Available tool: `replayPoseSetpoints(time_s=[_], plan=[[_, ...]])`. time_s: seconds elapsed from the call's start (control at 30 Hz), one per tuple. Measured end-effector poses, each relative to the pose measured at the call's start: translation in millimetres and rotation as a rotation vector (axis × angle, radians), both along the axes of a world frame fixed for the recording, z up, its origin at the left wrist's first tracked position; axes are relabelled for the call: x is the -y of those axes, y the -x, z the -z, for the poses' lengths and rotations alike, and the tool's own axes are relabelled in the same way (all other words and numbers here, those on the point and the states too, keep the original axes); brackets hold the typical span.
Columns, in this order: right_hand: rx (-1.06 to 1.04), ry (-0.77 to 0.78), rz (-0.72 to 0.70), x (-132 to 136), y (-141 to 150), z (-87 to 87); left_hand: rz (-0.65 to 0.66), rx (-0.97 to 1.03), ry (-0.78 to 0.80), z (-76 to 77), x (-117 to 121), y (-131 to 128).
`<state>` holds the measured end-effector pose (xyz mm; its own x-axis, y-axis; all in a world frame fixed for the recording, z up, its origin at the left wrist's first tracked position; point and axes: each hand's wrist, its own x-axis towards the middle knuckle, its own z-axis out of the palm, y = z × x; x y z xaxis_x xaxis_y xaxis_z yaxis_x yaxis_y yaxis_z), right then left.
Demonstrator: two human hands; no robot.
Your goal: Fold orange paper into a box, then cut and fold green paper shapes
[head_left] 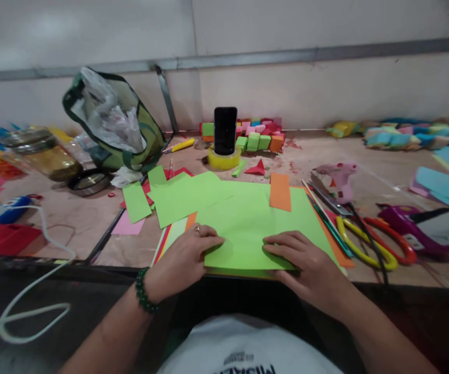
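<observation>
- Stained, pinkish-brown desk point(313, 148); its back edge meets a pale wall point(305, 96) crossed by a metal rail point(247, 61).
- Green paper point(243, 218) lies at the front edge.
- Left hand point(185, 252) and right hand point(308, 262) rest on it, fingers close together; whether they grip, I cannot tell.
- Toward the back edge, a phone point(225, 130) stands upright.

Green beaded bracelet point(141, 292), white top point(243, 335)

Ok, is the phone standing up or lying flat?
Standing up: the phone rises tall from the yellow tape roll, its dark front facing the camera.
</observation>
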<state>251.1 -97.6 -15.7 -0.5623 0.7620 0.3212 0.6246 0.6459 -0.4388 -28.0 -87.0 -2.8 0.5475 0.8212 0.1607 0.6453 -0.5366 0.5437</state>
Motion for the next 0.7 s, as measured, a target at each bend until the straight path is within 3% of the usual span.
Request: replayPoseSetpoints(time_s=[0.1, 0.27, 0.4, 0.7], plan=[[-0.073, 0.027, 0.082, 0, 3, 1.6, -0.06, 0.047, 0.097, -5.4, -6, 5], [-0.205, 0.178, 0.193, -12, 7, 3.2, -0.225, 0.036, 0.18, -1.2, -11, 3], [-0.117, 0.283, 0.303, -19, 9, -2.6, -0.333, -0.043, 0.168, -2.9, -11, -2], [-0.129, 0.291, 0.315, -16, 8, -0.3, -0.31, -0.187, 0.233, -9.2, -24, -8]])
